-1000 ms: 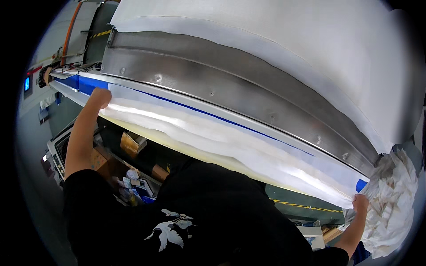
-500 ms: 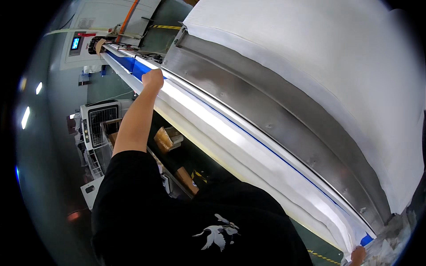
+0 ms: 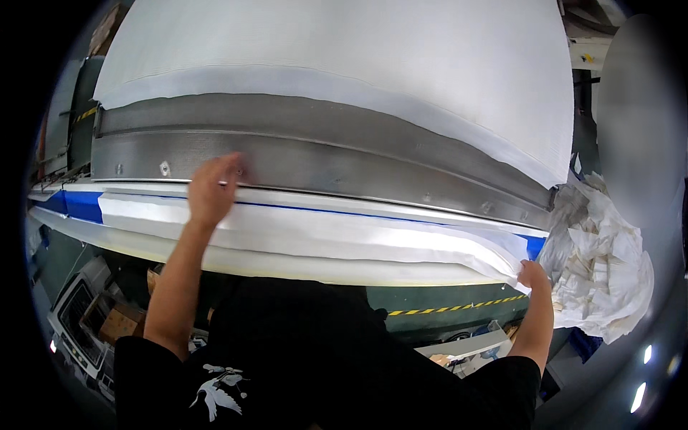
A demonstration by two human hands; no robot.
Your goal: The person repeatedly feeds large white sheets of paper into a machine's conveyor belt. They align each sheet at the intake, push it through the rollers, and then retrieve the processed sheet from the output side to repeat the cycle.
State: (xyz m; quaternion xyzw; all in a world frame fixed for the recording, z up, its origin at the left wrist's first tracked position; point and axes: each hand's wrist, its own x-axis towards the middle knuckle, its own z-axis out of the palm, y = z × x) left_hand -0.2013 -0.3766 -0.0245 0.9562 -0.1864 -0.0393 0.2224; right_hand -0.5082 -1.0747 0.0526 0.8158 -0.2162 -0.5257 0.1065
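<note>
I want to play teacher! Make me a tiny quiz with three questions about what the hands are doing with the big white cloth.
1. True or false: the left hand lies flat on the white cloth, up by the grey metal rail.
2. Which hand pinches the cloth's corner near the pile of crumpled white scraps? A) left B) right C) neither
3. Fill in: a thin ____ coloured stripe runs along the table edge above the folded cloth.

Key
1. True.
2. B: the right hand grips the corner.
3. Blue.
</note>
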